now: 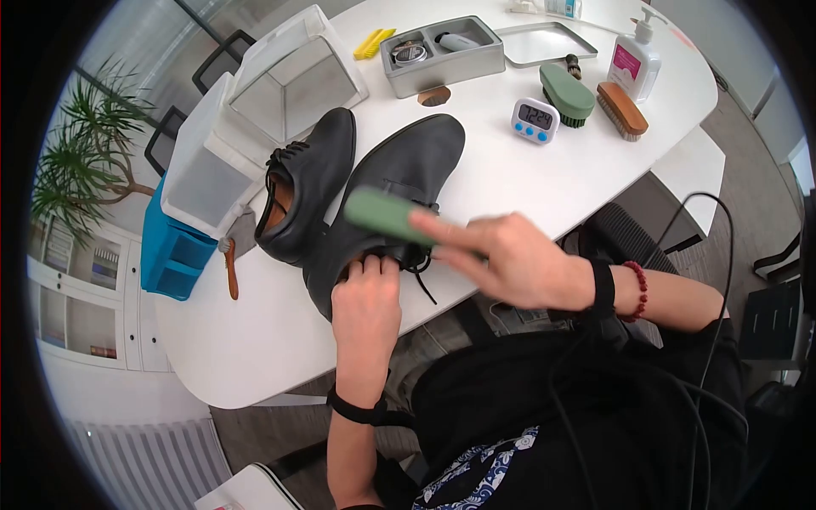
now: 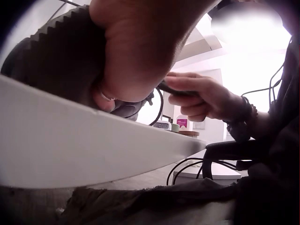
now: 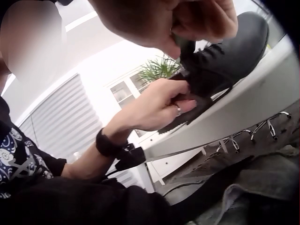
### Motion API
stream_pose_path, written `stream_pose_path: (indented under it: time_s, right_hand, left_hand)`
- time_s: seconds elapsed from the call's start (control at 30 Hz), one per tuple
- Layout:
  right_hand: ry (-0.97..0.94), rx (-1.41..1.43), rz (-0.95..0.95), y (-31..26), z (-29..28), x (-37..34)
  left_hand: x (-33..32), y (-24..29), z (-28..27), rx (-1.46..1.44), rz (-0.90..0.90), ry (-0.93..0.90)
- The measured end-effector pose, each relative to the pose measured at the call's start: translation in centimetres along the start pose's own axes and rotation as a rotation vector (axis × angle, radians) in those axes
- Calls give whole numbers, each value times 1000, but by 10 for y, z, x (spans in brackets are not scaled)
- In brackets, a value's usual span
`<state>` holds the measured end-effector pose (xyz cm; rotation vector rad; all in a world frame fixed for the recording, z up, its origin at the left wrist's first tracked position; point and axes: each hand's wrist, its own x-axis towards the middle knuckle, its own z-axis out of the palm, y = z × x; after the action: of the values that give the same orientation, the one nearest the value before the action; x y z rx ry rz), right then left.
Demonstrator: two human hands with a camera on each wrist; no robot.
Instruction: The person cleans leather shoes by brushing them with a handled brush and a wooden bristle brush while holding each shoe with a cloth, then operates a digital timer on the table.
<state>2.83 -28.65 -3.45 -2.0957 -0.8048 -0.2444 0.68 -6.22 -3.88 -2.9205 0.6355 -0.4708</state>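
Two black lace-up shoes lie on the white table. The nearer shoe [image 1: 416,157] is held at its heel opening by the left hand [image 1: 367,314], whose fingers reach inside the collar; in the right wrist view the left hand [image 3: 152,105] grips the shoe's rear. The right hand [image 1: 527,263] grips a green-backed brush [image 1: 382,212] over the shoe's laced part, slightly blurred; its bristles are hidden in the head view. A loose lace hangs beside the shoe. The other shoe [image 1: 319,174] lies just left of it.
Clear boxes [image 1: 212,161], a blue holder [image 1: 174,255] and a small wooden-handled brush [image 1: 231,270] are at left. Farther back stand a metal tin [image 1: 442,59], a timer [image 1: 535,121], a green brush [image 1: 567,92], a brown brush [image 1: 622,110] and a pump bottle [image 1: 634,64].
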Motion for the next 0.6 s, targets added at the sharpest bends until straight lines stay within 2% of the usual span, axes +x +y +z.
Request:
stream_pose_path:
  time_s: [0.07, 0.13, 0.2, 0.23, 0.27, 0.33, 0.43, 0.47, 0.53, 0.6]
  right_hand:
    - [-165, 91, -2, -18, -4, -3]
    - [-196, 68, 1, -15, -5, -1]
    - [-59, 7, -81, 5, -7, 8]
    - [-35, -89, 10, 9, -18, 13]
    - [47, -139, 30, 28, -20, 21]
    - [104, -157, 196, 36, -40, 31]
    - [80, -174, 291, 21, -40, 31]
    - [135, -107, 66, 38, -20, 22]
    - [-14, 56, 132, 2, -5, 7]
    - [-194, 133, 91, -17, -10, 3]
  left_hand:
    - [-5, 1, 4, -7, -9, -37]
    - [-5, 1, 3, -13, -19, -69]
    - [-1, 1, 1, 26, 4, 7]
    - [-1, -1, 3, 104, 55, 45]
    - [0, -2, 1, 105, 55, 46]
    - [1, -3, -2, 69, 33, 39]
    - [2, -2, -3, 47, 20, 19]
    - [1, -1, -1, 43, 18, 14]
    - [1, -3, 2, 67, 52, 56]
    - [-2, -3, 5, 56, 39, 26]
